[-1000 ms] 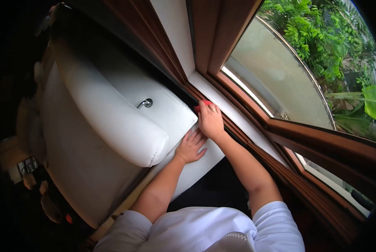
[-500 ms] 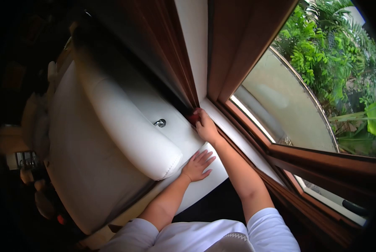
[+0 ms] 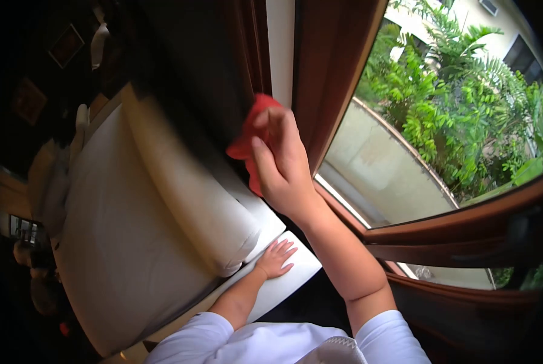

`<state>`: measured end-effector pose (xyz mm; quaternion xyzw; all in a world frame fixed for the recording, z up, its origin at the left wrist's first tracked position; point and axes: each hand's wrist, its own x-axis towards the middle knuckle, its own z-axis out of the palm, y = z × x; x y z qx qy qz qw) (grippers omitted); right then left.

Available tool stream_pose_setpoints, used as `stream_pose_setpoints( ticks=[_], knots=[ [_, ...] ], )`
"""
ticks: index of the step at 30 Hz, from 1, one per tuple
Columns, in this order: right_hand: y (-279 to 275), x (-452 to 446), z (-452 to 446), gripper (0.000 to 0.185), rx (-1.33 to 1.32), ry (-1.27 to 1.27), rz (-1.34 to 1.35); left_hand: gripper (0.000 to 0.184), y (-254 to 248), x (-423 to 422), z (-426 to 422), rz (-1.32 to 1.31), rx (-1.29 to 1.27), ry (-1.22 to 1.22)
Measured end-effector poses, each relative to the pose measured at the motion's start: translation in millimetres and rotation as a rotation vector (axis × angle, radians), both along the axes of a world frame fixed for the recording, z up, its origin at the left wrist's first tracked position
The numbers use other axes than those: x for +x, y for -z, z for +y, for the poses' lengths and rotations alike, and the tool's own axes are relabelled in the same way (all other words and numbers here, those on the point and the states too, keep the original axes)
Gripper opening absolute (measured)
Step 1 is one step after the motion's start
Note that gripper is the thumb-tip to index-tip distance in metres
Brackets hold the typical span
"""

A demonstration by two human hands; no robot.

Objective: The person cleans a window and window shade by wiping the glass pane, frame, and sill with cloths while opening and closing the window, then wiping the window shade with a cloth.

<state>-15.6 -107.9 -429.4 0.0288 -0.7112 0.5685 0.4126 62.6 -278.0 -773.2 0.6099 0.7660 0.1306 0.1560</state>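
Fingers (image 3: 288, 128) of the right hand (image 3: 281, 164) curl closed around a bunched red cloth (image 3: 245, 144), just above the frame's centre, apparently gathered that way so the soft fabric won't slip. At lower centre, the left hand (image 3: 275, 261) rests palm down on the white sofa (image 3: 298, 267), probably for support, its digits moderately spread, gripping nothing visible.

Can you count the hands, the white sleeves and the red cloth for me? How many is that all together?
Hands: 2 (left hand, right hand)
White sleeves: 2 (left sleeve, right sleeve)
Red cloth: 1
Total: 5
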Motion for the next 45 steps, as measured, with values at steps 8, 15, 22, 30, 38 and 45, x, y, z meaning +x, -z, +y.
stream_pose_setpoints(
  ticks=[8,15,22,30,38,45],
  knots=[
    [-28.3,43.6,13.4,0.028,-0.411,-0.434,0.105,0.050,-13.1,-2.5,25.6,-0.482,0.041,-0.231],
    [-45.1,160.2,4.0,0.028,-0.614,-0.560,0.343,0.024,-222.9,-14.1,59.9,-0.983,0.631,-0.275],
    [-54.6,259.8,-10.0,0.038,-0.533,-0.406,0.438,0.019,-354.3,36.5,57.4,-0.863,0.845,-0.112],
    [-44.5,421.3,-34.2,0.080,-0.149,0.210,0.281,0.053,-418.3,146.6,124.1,-0.420,1.204,0.079],
    [-46.9,565.9,-58.0,0.062,-0.119,0.955,0.140,0.050,-421.0,180.0,196.8,0.031,1.508,-0.275],
    [-54.2,619.0,-61.0,0.055,-0.230,1.194,0.155,0.044,-427.0,115.0,186.0,0.188,1.635,-0.402]
  ],
)
